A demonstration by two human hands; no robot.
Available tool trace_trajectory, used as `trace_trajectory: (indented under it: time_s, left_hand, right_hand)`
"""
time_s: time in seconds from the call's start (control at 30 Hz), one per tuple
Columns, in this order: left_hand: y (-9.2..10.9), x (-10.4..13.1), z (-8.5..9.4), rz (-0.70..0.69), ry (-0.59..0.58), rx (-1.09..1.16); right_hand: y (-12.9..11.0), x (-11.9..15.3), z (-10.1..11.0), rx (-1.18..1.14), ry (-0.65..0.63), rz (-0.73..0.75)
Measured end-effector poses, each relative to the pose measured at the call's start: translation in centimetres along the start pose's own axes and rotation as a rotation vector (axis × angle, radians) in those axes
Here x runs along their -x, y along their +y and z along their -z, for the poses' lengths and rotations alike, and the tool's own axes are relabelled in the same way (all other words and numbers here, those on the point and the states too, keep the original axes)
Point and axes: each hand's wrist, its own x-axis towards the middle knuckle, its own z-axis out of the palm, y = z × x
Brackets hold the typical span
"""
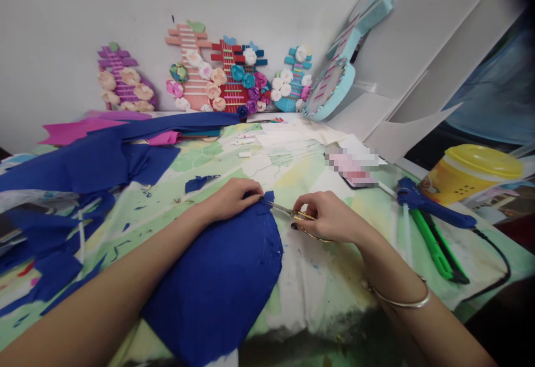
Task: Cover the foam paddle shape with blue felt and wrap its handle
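Note:
A large blue piece point(221, 278) with a rounded right edge lies at the table's front edge. My left hand point(234, 197) is closed on its upper edge, with the fingertips pinching it near a small blue tab point(270, 195). To the right, my right hand point(324, 214) holds small scissors point(282, 207) by gold-coloured handles. Their tips point left and reach the blue edge beside my left fingertips. A small blue scrap point(198, 183) lies behind my left hand.
Blue sheets point(100, 161) and scraps cover the left side. Decorated instrument shapes point(232, 77) lean on the wall. At right are a phone point(353, 172), blue glue gun point(434, 205), green cutter point(432, 247), cable and yellow-lidded tub point(480, 161).

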Motion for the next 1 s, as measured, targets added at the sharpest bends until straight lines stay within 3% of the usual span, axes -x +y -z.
trace_trajectory:
  time_s: [0.37, 1.0]
  left_hand:
    - [-0.3, -0.1, -0.1, 0.048, -0.024, 0.015]
    - [-0.5, -0.2, -0.2, 0.062, 0.047, -0.015]
  right_hand:
    - [-0.6, -0.3, -1.0, 0.073, 0.038, 0.066]
    - [-0.6, -1.2, -2.5, 0.229, 0.116, 0.163]
